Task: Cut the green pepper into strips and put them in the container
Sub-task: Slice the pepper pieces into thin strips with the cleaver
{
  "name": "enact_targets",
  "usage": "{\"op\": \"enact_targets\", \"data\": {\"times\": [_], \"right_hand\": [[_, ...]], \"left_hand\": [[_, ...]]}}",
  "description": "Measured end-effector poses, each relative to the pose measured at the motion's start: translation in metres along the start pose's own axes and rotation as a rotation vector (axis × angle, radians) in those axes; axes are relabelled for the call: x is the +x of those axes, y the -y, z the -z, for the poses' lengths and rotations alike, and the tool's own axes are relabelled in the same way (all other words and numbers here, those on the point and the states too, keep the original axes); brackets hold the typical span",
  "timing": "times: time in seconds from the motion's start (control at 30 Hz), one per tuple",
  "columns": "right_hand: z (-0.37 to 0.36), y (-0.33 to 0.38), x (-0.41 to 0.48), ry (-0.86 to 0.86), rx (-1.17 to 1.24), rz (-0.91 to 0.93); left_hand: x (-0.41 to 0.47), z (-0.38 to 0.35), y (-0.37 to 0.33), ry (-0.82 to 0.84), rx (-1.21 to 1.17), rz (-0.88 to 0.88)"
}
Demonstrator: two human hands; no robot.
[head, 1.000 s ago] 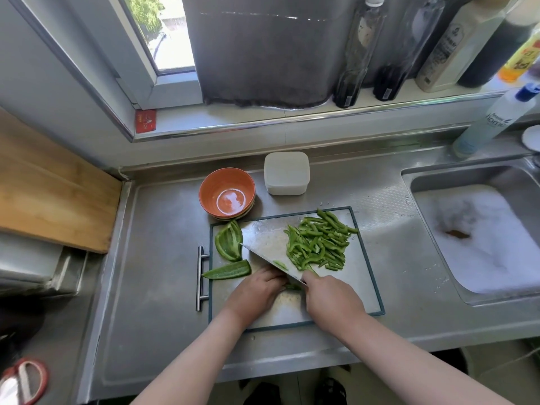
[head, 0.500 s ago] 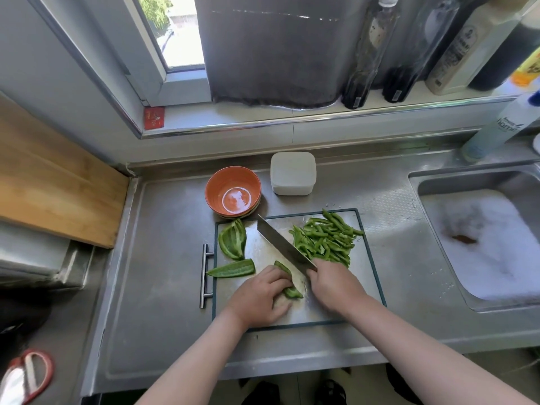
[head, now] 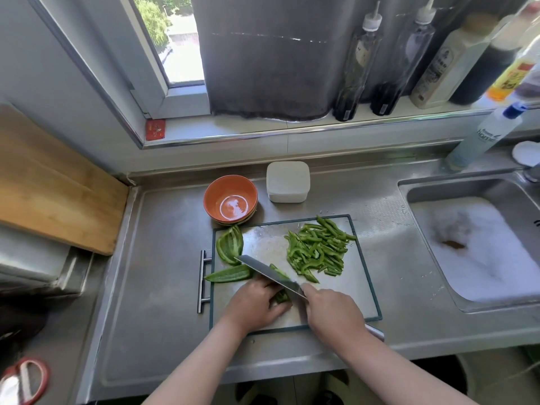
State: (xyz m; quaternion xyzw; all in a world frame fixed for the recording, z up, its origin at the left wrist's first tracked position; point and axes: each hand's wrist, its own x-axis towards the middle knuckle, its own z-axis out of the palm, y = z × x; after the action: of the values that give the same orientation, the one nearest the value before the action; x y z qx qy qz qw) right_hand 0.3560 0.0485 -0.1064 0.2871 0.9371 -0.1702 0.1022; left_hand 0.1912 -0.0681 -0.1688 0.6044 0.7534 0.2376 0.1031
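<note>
Strips of green pepper (head: 317, 249) lie heaped on the far right part of the cutting board (head: 368, 276) in the head view. The board sits on the steel bench (head: 163, 273). Near its front edge, the left hand (head: 257, 302) has its fingers curled down over a pepper piece (head: 282, 295), pinning it to the board. The right hand (head: 333, 311) is clenched round the handle of a kitchen knife (head: 266, 271). The blade slants up and left across that piece, just beside the left fingertips. Two uncut pepper pieces rest at the board's left edge: a curved half (head: 230, 247) and a flatter slice (head: 229, 274). Behind the board stand a white lidded container (head: 287, 181) and, to its left, an orange bowl (head: 213, 194). The sink (head: 409, 188) on the right holds foam.
</note>
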Motion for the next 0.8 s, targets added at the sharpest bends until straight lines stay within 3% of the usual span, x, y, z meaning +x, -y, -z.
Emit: {"op": "enact_targets", "data": {"times": [0.3,0.47,0.6,0.67,0.8], "right_hand": [[0.003,0.001,-0.009,-0.112,-0.12,-0.023],[0.017,-0.014,-0.003,-0.222,-0.242,-0.029],[0.032,-0.026,0.002,-0.281,-0.305,0.017],[0.037,-0.03,0.002,-0.311,-0.319,0.064],[0.04,-0.031,0.0,-0.34,-0.354,0.155]], "left_hand": [[-0.002,0.004,-0.007,-0.051,-0.097,0.062],[0.003,0.036,-0.006,-0.399,-0.071,0.033],[0.024,0.066,-0.006,-0.603,0.016,0.213],[0.048,0.071,-0.004,-0.524,0.007,0.216],[0.09,0.065,-0.003,0.113,0.01,0.175]]}}
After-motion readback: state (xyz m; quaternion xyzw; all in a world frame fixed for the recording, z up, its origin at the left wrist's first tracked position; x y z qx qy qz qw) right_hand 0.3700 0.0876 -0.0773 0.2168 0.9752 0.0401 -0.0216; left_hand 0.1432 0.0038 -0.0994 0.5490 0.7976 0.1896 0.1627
